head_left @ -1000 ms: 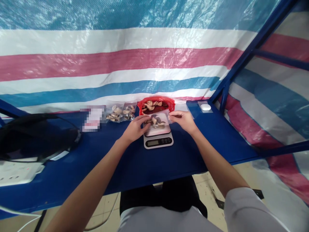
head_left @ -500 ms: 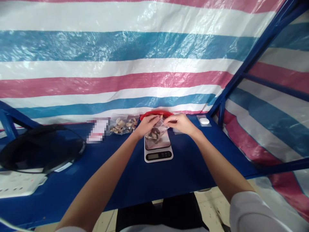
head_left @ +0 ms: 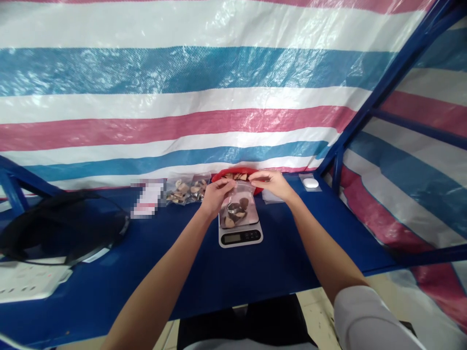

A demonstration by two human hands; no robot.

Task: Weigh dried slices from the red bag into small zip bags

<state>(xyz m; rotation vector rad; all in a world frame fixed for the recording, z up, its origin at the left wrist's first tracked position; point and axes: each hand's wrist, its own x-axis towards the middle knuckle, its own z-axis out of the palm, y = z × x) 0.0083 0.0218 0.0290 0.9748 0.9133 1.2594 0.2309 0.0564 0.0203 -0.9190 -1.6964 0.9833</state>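
Note:
A clear zip bag point(head_left: 237, 206) with brown and pale dried slices lies on the platform of a white digital kitchen scale point(head_left: 222, 241). My left hand point(head_left: 216, 197) pinches the bag's top edge at its left corner. At the right corner, my right hand point(head_left: 273, 184) holds the same edge between thumb and fingers. Just behind both hands is a red basin point(head_left: 223, 174) with more slices in it, partly covered by the hands. The scale's display is too faint to read.
Filled clear bags point(head_left: 178, 190) stand left of the basin. Flat clear bags point(head_left: 272, 197) lie to its right, and a white oval object point(head_left: 311, 183) sits farther right. A black round mesh item point(head_left: 62, 223) and a white power strip point(head_left: 32, 277) occupy the blue table's point(head_left: 292, 262) left end.
The bag has settled flatter on the scale, so its slices show more plainly. My hands have moved slightly apart along its top edge, my left hand a little lower.

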